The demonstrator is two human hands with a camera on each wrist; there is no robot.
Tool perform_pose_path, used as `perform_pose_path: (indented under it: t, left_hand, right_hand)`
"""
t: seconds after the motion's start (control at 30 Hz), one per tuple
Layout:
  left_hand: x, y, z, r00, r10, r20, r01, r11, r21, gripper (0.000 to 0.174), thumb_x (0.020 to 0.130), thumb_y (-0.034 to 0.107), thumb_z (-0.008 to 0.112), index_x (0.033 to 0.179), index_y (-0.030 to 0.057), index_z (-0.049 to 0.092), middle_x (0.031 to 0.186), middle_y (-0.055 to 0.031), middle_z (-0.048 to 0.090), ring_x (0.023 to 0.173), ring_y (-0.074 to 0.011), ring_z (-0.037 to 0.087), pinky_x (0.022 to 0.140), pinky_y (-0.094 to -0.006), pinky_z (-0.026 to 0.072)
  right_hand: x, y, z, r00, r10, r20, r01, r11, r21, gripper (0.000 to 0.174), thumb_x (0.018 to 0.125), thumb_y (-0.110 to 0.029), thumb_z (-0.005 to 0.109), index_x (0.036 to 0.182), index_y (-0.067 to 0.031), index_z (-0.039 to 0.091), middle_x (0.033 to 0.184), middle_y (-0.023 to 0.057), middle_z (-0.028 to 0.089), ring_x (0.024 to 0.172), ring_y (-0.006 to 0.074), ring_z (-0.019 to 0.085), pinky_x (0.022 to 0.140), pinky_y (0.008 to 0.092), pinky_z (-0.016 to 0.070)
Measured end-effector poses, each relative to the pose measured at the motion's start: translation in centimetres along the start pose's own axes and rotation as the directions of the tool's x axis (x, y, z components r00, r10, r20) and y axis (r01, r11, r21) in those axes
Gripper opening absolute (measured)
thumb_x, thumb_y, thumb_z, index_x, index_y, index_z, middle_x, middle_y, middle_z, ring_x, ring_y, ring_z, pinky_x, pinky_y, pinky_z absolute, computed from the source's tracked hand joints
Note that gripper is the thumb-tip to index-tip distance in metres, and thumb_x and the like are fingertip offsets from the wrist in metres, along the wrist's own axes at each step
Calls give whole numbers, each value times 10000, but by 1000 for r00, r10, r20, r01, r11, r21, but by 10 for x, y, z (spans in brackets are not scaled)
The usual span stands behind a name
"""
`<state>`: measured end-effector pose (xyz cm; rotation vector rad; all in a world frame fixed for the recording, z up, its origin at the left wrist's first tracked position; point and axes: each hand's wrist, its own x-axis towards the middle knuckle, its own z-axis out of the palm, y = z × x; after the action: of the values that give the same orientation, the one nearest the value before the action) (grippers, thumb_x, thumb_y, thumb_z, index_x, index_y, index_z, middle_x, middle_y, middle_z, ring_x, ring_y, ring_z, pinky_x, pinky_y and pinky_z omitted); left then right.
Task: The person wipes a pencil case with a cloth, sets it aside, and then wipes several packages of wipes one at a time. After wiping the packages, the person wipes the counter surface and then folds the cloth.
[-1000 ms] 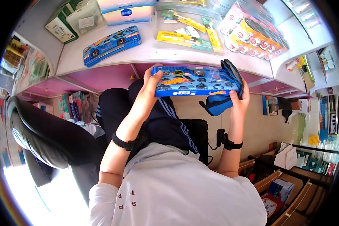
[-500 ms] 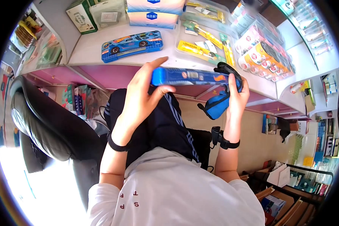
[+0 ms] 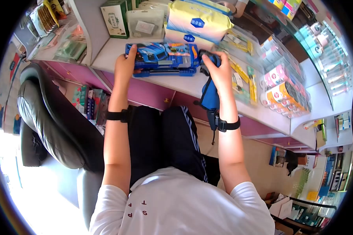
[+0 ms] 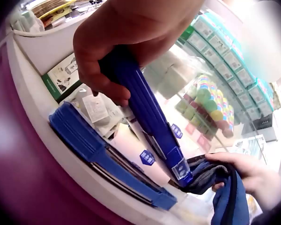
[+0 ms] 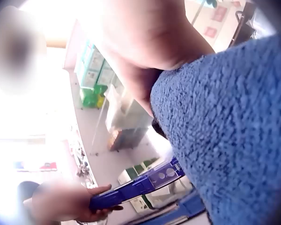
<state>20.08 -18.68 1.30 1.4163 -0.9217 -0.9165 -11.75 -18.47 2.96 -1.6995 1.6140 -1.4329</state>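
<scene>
My left hand [image 3: 125, 64] grips the left end of a blue pencil case [image 3: 157, 54] with a race car printed on its lid. The case is held tilted close over the white counter, its blue side edge [image 4: 150, 112] facing the left wrist camera. My right hand [image 3: 220, 72] pinches a blue cloth with black edging [image 3: 210, 96], bunched at the case's right end, its loose part hanging below. Fuzzy blue pile of the cloth [image 5: 225, 126] fills much of the right wrist view. A second blue pencil case [image 4: 98, 145] lies on the counter, partly hidden behind the held one in the head view.
Behind the cases stand tissue packs [image 3: 200, 21] and a green-white box [image 3: 115, 21]. To the right are a clear tray with yellow packages [image 3: 243, 78] and wrapped stacks of cans [image 3: 282, 94]. A black chair [image 3: 55, 113] is at my left.
Both hands have moved forward and up with the pencil case, from over the lap to over the counter by the second case. The printed lid has turned into view, and the cloth moved along.
</scene>
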Motion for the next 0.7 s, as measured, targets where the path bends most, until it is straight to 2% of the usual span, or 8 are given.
perform_pose_path:
  t: [0.1, 0.13, 0.17, 0.23, 0.27, 0.5, 0.57, 0.7]
  left_hand:
    - [3, -3, 4, 999, 16, -51, -7, 986, 169, 719, 975, 562, 696, 1069, -142, 582, 835, -181, 687, 553, -216, 699, 415, -304, 512]
    - [-4, 3, 3, 998, 1, -55, 14, 964, 266, 734, 995, 576, 648, 1145, -134, 541, 879, -227, 697, 660, -334, 742, 516, -380, 563]
    - [-4, 1, 1, 998, -1, -61, 17, 963, 269, 734, 995, 576, 648, 1145, -134, 541, 879, -227, 697, 660, -334, 742, 516, -380, 563]
    - [-4, -3, -2, 973, 229, -14, -167, 749, 641, 703, 1029, 577, 578, 1164, -113, 560, 939, -277, 697, 826, -489, 718, 697, -501, 576]
    - [-7, -5, -4, 974, 224, 27, -186, 728, 660, 634, 1064, 548, 517, 1200, -65, 600, 1009, -312, 692, 933, -556, 659, 840, -575, 527]
    - [5, -45, -21, 847, 532, 9, -383, 598, 704, 598, 1077, 515, 507, 1131, -55, 678, 927, -272, 683, 828, -446, 699, 785, -498, 557]
    - [-9, -26, -31, 999, 35, -6, -31, 941, 338, 601, 1081, 513, 506, 1069, -63, 677, 825, -205, 652, 719, -347, 713, 716, -420, 591]
    - [-9, -40, -30, 979, -187, 81, 172, 972, 159, 639, 1069, 572, 511, 1302, -12, 627, 894, -169, 654, 724, -257, 746, 634, -323, 596]
  right_hand:
    - [8, 16, 15, 996, 57, 73, -51, 996, -77, 636, 847, -437, 843, 1202, 58, 660, 1158, 255, 713, 1099, 363, 697, 964, 415, 527]
    - [5, 20, 20, 995, 70, 75, -63, 993, -96, 681, 852, -460, 832, 1241, 70, 654, 1194, 258, 712, 1123, 364, 695, 977, 410, 526]
    - [2, 25, 24, 993, 88, 78, -79, 990, -115, 726, 857, -483, 820, 1281, 81, 648, 1230, 261, 711, 1147, 366, 694, 990, 406, 524]
    - [1, 18, 23, 980, 132, 147, -120, 989, -91, 752, 865, -489, 811, 1316, 86, 633, 1253, 263, 706, 1160, 353, 693, 1000, 397, 522]
    - [-1, 14, 20, 961, 177, 215, -164, 984, -75, 779, 872, -496, 802, 1350, 91, 617, 1277, 264, 700, 1173, 339, 691, 1011, 387, 519]
    - [6, 6, 15, 860, 247, 447, -276, 961, 1, 814, 894, -478, 792, 1416, 103, 562, 1324, 262, 671, 1204, 268, 667, 1040, 346, 502]
    - [6, 9, 18, 858, 261, 442, -318, 946, 59, 816, 905, -478, 786, 1429, 102, 550, 1310, 238, 690, 1166, 278, 684, 1015, 347, 517]
    - [2, -17, 14, 784, 337, 522, -448, 889, 99, 729, 924, -403, 794, 1407, 95, 569, 1216, 160, 715, 1060, 202, 683, 939, 317, 543]
